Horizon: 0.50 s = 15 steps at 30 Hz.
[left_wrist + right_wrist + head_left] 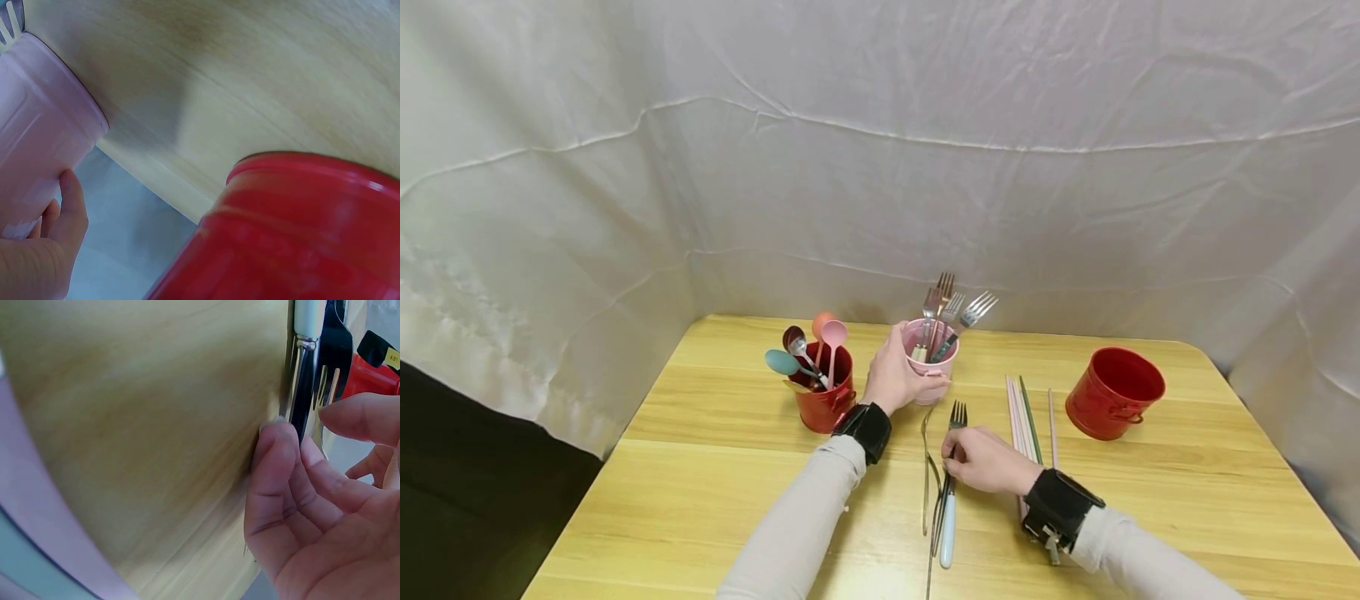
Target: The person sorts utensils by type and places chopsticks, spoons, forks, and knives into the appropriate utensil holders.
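My left hand (895, 375) grips a small pink bucket (934, 387), thumb across its front and the other fingers at its side. Several forks (946, 312) stand in the bucket with tines up. Lower down, my right hand (988, 460) pinches a dark-handled fork (304, 394) among cutlery lying on the table. Right beside it lies a fork with a pale blue handle (948, 533). Other thin metal cutlery (926, 483) lies just left of these. In the left wrist view, the pink bucket's side (44, 119) shows against the fingers.
A red bucket (820, 408) of several spoons stands left of my left hand, close to the wrist. Several chopsticks (1021, 417) lie beyond my right wrist, one apart from the others. Another red bucket (1101, 404) stands at the right on the wooden table (700, 467). Pale cloth hangs behind.
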Tool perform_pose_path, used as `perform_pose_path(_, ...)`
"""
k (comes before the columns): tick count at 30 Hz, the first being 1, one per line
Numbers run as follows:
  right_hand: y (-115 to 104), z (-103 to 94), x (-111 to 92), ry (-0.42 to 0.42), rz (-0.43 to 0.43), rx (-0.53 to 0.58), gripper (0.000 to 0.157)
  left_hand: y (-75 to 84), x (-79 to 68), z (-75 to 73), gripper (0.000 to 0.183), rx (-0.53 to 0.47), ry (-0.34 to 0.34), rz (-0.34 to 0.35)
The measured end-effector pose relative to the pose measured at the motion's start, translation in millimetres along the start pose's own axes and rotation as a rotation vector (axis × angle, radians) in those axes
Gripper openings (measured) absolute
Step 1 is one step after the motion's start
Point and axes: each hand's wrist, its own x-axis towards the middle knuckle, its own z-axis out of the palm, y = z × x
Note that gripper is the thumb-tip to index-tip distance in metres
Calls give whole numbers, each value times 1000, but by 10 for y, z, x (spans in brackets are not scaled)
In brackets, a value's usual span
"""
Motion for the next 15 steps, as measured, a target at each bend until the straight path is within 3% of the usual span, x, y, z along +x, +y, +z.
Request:
perform_pose_path(5,16,8,28,-4,1,0,1,-6,0,12,106,5,5,1)
perform_pose_path(15,55,16,23,45,-9,-10,11,-10,-5,8,106,-2,9,11)
